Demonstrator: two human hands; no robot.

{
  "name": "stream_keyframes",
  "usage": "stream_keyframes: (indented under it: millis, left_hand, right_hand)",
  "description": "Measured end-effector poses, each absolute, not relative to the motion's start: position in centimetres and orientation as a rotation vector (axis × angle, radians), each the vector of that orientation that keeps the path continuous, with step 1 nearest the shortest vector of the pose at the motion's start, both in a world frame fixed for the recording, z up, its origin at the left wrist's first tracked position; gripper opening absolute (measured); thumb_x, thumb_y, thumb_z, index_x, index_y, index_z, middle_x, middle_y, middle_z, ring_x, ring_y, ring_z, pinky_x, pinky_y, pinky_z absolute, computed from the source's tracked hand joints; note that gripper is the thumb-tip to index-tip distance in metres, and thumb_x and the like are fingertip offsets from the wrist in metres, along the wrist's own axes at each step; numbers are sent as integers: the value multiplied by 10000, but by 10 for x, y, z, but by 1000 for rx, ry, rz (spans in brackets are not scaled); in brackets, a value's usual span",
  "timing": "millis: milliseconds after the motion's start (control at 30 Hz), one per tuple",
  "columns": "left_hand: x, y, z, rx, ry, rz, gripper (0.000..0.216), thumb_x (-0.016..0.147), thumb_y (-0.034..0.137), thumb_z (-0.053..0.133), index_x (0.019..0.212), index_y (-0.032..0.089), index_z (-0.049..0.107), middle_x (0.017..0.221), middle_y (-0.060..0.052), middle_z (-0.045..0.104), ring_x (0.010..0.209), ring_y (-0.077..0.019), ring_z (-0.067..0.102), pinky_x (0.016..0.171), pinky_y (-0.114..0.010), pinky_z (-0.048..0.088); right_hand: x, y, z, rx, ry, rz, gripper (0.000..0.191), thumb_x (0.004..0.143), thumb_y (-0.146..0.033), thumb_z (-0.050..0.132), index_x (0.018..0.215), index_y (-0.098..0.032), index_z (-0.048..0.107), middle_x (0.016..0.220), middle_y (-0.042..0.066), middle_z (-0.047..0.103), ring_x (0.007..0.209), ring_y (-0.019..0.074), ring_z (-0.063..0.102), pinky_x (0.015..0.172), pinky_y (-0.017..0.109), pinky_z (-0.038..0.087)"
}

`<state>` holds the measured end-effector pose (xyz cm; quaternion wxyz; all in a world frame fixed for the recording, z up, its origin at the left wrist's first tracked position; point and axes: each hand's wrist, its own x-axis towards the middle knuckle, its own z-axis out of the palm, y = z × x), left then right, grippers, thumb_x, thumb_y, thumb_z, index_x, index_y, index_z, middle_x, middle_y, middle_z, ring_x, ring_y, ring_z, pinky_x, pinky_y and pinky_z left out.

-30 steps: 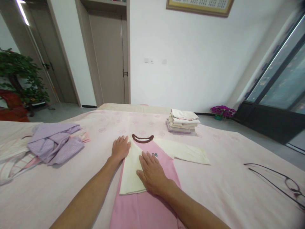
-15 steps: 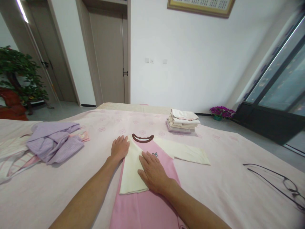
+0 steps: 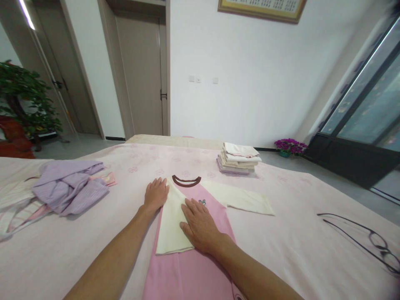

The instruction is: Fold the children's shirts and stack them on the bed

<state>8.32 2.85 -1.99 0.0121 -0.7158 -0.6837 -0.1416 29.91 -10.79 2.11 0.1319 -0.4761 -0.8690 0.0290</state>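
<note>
A pink shirt (image 3: 184, 275) with cream sleeves and a dark brown collar lies spread on the bed in front of me. Its left sleeve (image 3: 171, 233) is folded inward across the body, while the right sleeve (image 3: 250, 200) stretches out to the side. My left hand (image 3: 156, 193) rests at the left shoulder edge, fingers extended against the cloth. Flat on the folded sleeve and the chest lies my right hand (image 3: 200, 225), its fingers spread and partly covering a small printed figure. The shirt's lower end runs out of view.
Crumpled lilac clothing (image 3: 71, 185) and striped garments (image 3: 18, 208) lie at left. A stack of folded clothes (image 3: 239, 159) stands toward the far edge. Eyeglasses (image 3: 371, 237) rest at right on the pink bedcover (image 3: 300, 250). Purple flowers (image 3: 289, 146) stand on the floor beyond.
Both hands stay in place on the shirt, and the sleeve remains folded across. The whole view has shifted very slightly.
</note>
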Motion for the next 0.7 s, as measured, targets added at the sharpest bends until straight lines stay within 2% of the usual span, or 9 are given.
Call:
stream_keyframes:
  millis: [700]
  left_hand:
    - [81,29,-21,-2251,-2110,-449,502,988,395,298,1415,176,446,1516,-134,400,1402,-296,328,1131,-467,214]
  right_hand:
    - [298,-108,21,-1385,-2520,90,527,973,-417,414,1432,-160,420,1537,128,349,1422,297,270,1170,488,217]
